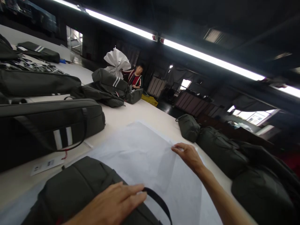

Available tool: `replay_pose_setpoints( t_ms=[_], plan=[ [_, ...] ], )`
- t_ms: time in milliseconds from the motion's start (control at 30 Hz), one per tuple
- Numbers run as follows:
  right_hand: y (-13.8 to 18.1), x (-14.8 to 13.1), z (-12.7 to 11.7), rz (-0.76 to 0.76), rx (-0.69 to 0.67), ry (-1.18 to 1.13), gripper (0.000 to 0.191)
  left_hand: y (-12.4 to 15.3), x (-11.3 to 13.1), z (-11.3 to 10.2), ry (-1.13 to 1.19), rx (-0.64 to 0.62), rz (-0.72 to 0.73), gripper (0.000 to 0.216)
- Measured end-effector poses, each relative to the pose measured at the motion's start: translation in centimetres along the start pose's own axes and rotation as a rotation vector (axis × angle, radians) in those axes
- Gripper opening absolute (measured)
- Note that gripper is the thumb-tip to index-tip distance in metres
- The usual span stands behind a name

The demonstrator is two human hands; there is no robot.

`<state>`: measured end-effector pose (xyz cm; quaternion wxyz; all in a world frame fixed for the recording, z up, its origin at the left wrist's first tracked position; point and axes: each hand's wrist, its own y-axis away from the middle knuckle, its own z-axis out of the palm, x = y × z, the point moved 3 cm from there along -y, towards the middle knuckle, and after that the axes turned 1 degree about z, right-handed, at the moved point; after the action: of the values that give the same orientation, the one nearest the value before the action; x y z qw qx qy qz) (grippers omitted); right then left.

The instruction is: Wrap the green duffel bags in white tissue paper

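My left hand (pixel 117 200) lies flat on a dark olive bag (pixel 77 184) at the near edge of the white table (pixel 131 112), fingers close to the bag's black strap (pixel 159 201). My right hand (pixel 187 154) pinches the edge of a large thin white sheet (pixel 140 153) spread over the table beside the bag. The sheet runs under the bag's right side.
More dark bags lie to the left (pixel 47 125), farther back (pixel 107 84), and in a row along the right edge (pixel 222 150). A card (pixel 47 164) rests near the left bag. A seated person (pixel 136 78) with white wrapping (pixel 117 61) works at the far end.
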<state>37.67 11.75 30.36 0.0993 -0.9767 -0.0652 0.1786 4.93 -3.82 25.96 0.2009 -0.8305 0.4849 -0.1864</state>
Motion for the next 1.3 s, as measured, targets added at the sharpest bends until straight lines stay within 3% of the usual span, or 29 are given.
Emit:
replay_pose_setpoints(
  t_ms=[100,167,300,433,533,633,800,900,1033,1133,1300],
  plan=[
    [5.6,-6.8,-2.8,-0.176,0.1,-0.054,0.018,-2.8,-2.3,-5.0,-0.01,0.118,-0.113,0.074],
    [9.4,-11.2,-4.3,-0.296,0.146,-0.04,0.016,-5.4,-5.1,-6.6,-0.087,0.155,-0.05,0.075],
    [16.0,-18.6,-6.5,-0.524,0.139,0.093,0.012,-9.7,-10.3,-5.9,-0.224,0.058,0.224,0.064],
    [21.0,-22.7,-8.0,-0.621,0.167,0.231,0.015,-9.0,-12.8,-6.7,-0.322,-0.057,0.274,0.019],
    [24.4,-23.8,-8.1,-0.619,0.18,0.282,0.024,-4.5,-12.5,-9.5,-0.39,-0.002,0.284,0.02],
    [28.3,-24.1,-6.8,-0.589,0.22,0.277,0.03,1.8,-10.7,-11.8,-0.379,0.077,0.393,0.018],
    [34.6,-23.3,-1.9,-0.422,0.279,0.312,0.035,9.8,-7.1,-11.5,-0.219,0.108,0.533,0.014],
    [36.8,-22.5,1.4,-0.317,0.32,0.344,0.031,11.6,-6.2,-10.1,-0.165,0.118,0.523,0.015],
    [37.4,-21.8,4.3,-0.197,0.398,0.387,0.024,11.9,-6.2,-9.1,-0.114,0.098,0.511,0.017],
    [37.1,-21.9,5.0,-0.157,0.43,0.405,0.02,12.1,-6.4,-9.1,-0.091,0.07,0.542,0.015],
    [37.7,-22.0,4.1,-0.167,0.42,0.417,0.018,13.5,-6.5,-9.0,-0.049,0.022,0.552,0.019]
  ],
)
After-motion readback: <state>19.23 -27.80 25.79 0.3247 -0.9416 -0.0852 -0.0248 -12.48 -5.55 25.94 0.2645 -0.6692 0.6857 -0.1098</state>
